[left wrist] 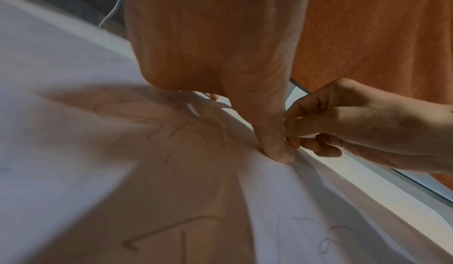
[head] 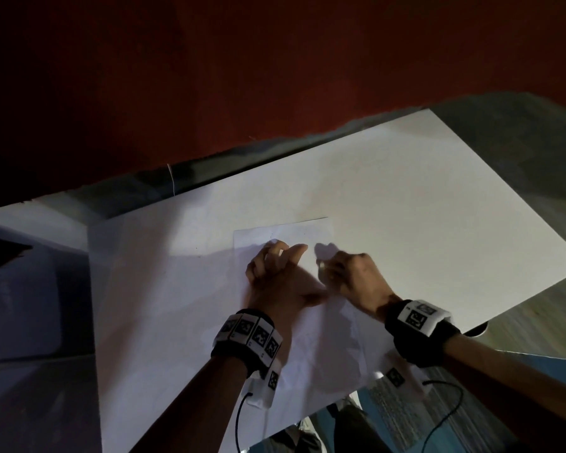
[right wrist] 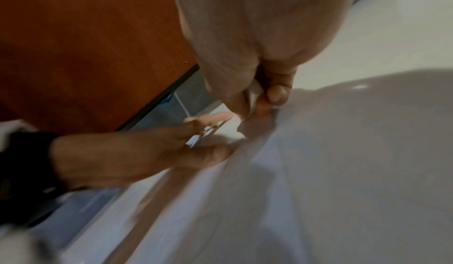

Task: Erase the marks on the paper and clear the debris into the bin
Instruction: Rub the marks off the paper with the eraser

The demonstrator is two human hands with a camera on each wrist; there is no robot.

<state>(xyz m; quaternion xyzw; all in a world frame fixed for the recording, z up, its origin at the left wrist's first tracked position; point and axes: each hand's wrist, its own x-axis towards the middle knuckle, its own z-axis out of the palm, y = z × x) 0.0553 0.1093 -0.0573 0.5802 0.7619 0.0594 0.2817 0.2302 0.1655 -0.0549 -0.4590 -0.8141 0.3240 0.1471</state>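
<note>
We are mid-erasing: our right hand (head: 353, 276) pinches the eraser (right wrist: 253, 93) on the paper (head: 307, 338) lying on the tabletop (head: 438, 197), while our left hand (head: 281, 276) presses flat, fingers spread. Pencil marks (left wrist: 171, 229) remain, so next comes firmer rubbing there, we judge.

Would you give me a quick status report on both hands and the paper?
Left hand pressing the paper flat. Right hand pinching a white eraser against it. Pencil marks remain. No bin in view.
</note>
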